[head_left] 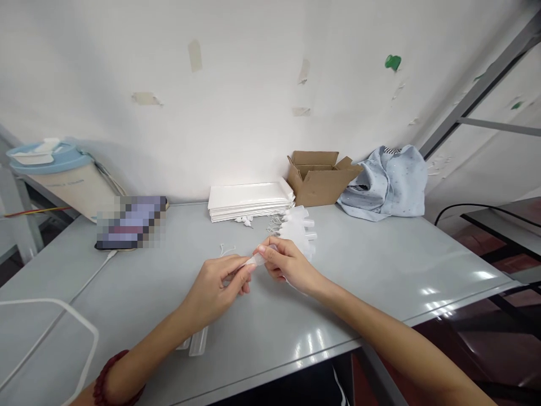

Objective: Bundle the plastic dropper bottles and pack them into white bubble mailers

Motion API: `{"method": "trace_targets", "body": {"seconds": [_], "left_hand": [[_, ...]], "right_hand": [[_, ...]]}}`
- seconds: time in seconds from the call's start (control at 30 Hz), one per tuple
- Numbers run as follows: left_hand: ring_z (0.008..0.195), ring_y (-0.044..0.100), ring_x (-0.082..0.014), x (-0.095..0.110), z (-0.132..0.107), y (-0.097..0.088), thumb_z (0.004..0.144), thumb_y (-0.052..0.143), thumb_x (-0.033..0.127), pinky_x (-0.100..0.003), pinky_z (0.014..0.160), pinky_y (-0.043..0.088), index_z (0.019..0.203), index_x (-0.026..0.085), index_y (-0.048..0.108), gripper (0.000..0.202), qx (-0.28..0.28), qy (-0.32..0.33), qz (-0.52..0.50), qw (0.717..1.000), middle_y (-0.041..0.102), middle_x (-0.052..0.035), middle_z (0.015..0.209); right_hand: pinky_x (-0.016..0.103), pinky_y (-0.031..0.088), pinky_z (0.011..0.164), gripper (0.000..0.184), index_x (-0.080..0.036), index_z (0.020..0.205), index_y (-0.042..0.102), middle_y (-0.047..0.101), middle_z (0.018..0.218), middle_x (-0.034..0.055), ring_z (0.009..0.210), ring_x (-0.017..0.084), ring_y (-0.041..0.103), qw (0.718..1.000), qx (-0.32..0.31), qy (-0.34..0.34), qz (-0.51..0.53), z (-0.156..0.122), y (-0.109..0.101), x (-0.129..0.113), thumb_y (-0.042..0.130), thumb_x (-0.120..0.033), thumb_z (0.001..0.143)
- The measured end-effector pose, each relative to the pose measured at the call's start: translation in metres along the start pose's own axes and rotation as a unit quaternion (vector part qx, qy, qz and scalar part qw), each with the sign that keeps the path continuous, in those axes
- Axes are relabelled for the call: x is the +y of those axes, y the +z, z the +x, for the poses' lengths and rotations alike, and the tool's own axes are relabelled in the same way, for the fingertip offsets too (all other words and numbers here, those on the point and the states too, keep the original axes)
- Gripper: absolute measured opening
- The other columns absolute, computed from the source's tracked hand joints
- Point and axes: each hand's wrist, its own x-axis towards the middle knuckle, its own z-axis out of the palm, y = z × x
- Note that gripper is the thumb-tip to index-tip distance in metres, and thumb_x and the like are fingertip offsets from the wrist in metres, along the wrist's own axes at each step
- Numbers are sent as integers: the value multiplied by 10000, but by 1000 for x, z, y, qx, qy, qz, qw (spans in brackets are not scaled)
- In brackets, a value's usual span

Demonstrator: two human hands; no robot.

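Observation:
Over the middle of the grey table [363,270], my left hand [220,287] and my right hand [285,262] meet, both pinched on one small translucent plastic piece [257,259] held between their fingertips. Just behind my right hand lies a cluster of similar small white plastic bottles [301,228]. A thin white loop [227,248] lies on the table just beyond my left hand. Under my left forearm lie two clear plastic strips [198,341].
A stack of flat white trays [249,200] and an open cardboard box [319,176] stand at the back by the wall. A light blue cloth bag [386,181] lies right of the box. A phone [129,223] on a cable and a lidded bucket [63,175] sit at the left.

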Motion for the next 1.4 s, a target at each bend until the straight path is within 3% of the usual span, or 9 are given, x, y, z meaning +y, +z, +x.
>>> {"method": "trace_targets", "body": {"seconds": [0.17, 0.33, 0.53, 0.77, 1.0, 1.17, 1.23, 1.33, 1.4], "left_hand": [[514, 451, -125, -16, 0, 8, 918, 454, 215, -252, 497, 330, 813, 175, 618, 199, 103, 182, 238, 948, 550, -1, 597], [587, 520, -127, -7, 5, 0, 923, 461, 327, -234, 567, 409, 771, 186, 605, 253, 5, 29, 92, 995, 584, 7, 643], [593, 561, -129, 6, 7, -3, 922, 421, 395, -232, 586, 437, 633, 186, 545, 378, -84, -88, -77, 990, 586, 18, 596], [482, 355, -105, -7, 6, 8, 900, 422, 238, -239, 489, 311, 575, 195, 454, 329, 29, 108, 163, 980, 404, 36, 515], [464, 426, -124, -13, 6, 10, 919, 405, 160, -268, 475, 295, 701, 164, 600, 293, 87, 263, 421, 864, 520, 4, 536], [574, 548, -134, -13, 8, 4, 934, 456, 297, -241, 544, 405, 912, 168, 637, 223, 77, 146, 268, 949, 629, -18, 684], [667, 608, -155, -14, 10, -2, 908, 498, 366, -243, 568, 447, 973, 182, 642, 243, 76, 61, 197, 976, 680, -39, 793], [762, 644, -186, -18, 15, -13, 885, 499, 391, -263, 599, 486, 947, 191, 665, 267, 81, -37, 157, 984, 714, -50, 868], [794, 647, -194, -24, 21, -19, 878, 483, 380, -289, 672, 508, 898, 193, 673, 267, 70, -57, 160, 983, 722, -47, 883]], "right_hand": [[190, 145, 382, 384, -185, 701, 464, 245, 472, -114, 416, 41, 175, 999, 21, 44, 15, 0, 1, -2, 619, -527, 782], [188, 154, 384, 357, -177, 732, 490, 257, 473, -112, 412, 42, 201, 1000, 18, 8, -17, 1, -3, -2, 602, -508, 807], [177, 147, 382, 352, -182, 744, 476, 278, 469, -110, 404, 40, 219, 999, -18, 11, -32, 1, -6, -5, 593, -507, 817], [167, 130, 364, 327, -189, 745, 458, 232, 454, -125, 389, 35, 170, 997, 21, 77, 14, 2, -1, -2, 601, -473, 822], [171, 121, 357, 328, -199, 725, 429, 214, 463, -121, 387, 38, 157, 993, 53, 106, 8, 2, 2, 2, 564, -471, 850], [197, 215, 372, 334, -198, 774, 461, 282, 491, -101, 393, 60, 253, 998, 19, 51, -31, 2, -15, -11, 539, -517, 838], [216, 278, 422, 285, -198, 815, 480, 381, 520, -75, 435, 81, 345, 987, 92, -43, -122, 4, -31, -18, 523, -477, 852], [247, 362, 560, 207, -202, 920, 522, 549, 718, -10, 633, 125, 481, 912, 237, -150, -300, 10, -63, -22, 534, -396, 849], [276, 386, 633, 174, -195, 926, 546, 610, 869, 34, 755, 162, 525, 870, 258, -158, -389, 15, -83, -20, 551, -339, 829]]}}
